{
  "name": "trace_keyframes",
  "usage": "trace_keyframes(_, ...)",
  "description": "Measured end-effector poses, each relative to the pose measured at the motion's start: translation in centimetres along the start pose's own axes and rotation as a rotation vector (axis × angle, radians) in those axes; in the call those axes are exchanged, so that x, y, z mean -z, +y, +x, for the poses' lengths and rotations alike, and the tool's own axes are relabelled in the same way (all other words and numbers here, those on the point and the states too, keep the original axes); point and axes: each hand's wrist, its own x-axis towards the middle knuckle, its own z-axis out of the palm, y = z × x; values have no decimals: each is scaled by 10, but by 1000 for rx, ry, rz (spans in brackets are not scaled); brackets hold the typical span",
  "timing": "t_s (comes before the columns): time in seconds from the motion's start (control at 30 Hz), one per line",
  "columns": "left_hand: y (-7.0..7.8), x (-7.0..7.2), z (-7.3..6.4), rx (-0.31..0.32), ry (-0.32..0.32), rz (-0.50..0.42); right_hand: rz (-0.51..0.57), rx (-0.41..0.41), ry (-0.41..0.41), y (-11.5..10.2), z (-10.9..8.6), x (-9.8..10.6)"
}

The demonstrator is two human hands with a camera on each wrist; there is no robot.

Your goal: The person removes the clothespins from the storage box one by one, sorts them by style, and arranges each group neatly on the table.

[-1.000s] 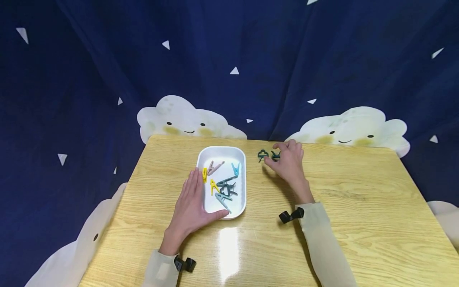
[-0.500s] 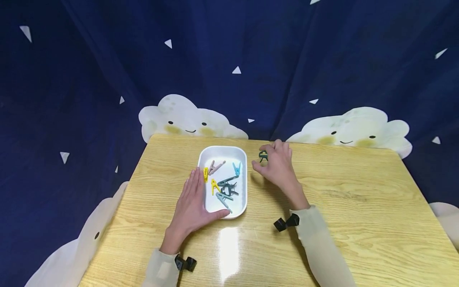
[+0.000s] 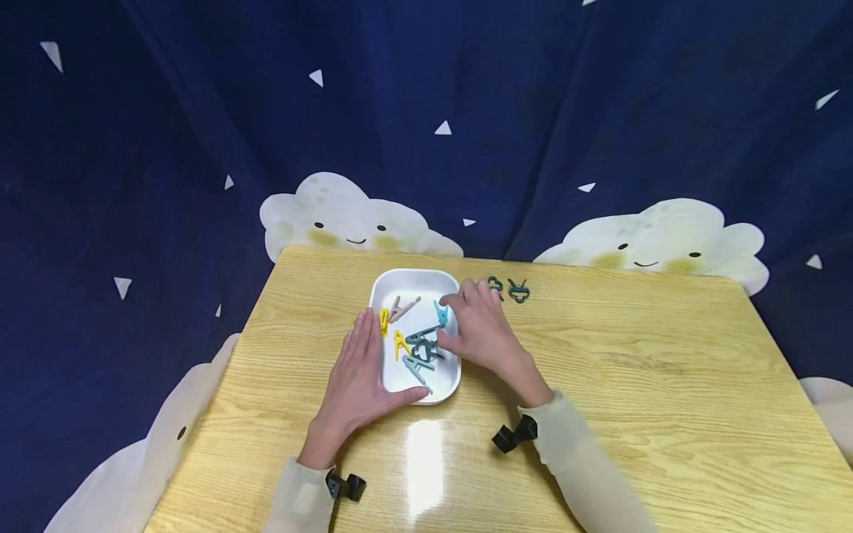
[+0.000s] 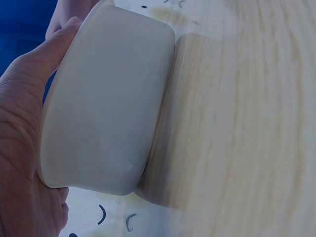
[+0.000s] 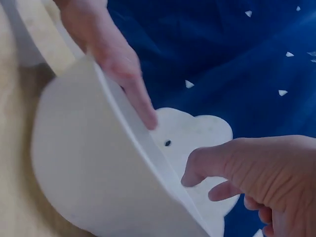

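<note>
A white plastic tray (image 3: pixel 389 277) holds several clips. Among them are a yellow clip (image 3: pixel 399 343), a pinkish-beige clip (image 3: pixel 403 309), a light-blue clip (image 3: pixel 442 314), a grey-blue clip (image 3: pixel 416 368) and dark green ones (image 3: pixel 421 337) in a cluster. My left hand (image 3: pixel 356 389) rests against the tray's near left corner, its fingers straight along the left side and its thumb at the front rim. My right hand (image 3: pixel 483 326) hovers over the tray's right rim beside the light-blue clip. Its thumb and index finger are bent but apart, with nothing visible between them.
Two dark green clips lie on the wooden table (image 3: pixel 633 370) behind my right hand: one clip (image 3: pixel 518 291) in full view, the other (image 3: pixel 496 283) partly covered by the hand. A dark blue curtain with cloud prints (image 3: pixel 360 215) hangs at the table's back edge.
My right hand has moved left and nearer, from beside the two dark green clips on the table to above the tray. Those clips still lie there. My left hand stays in place.
</note>
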Motion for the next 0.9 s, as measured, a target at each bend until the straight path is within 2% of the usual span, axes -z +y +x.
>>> trace_keyframes(0.17,-1,0,0,-10,6,13,-32,49,-94,-14,-2,-12)
trace_keyframes(0.47,-1,0,-1,5,-19,13,-134,69,-271,-24,-4,-26)
trace_keyframes(0.9,0,1,1,11,-21,0,-170,-11,-278,-25,-4,-29)
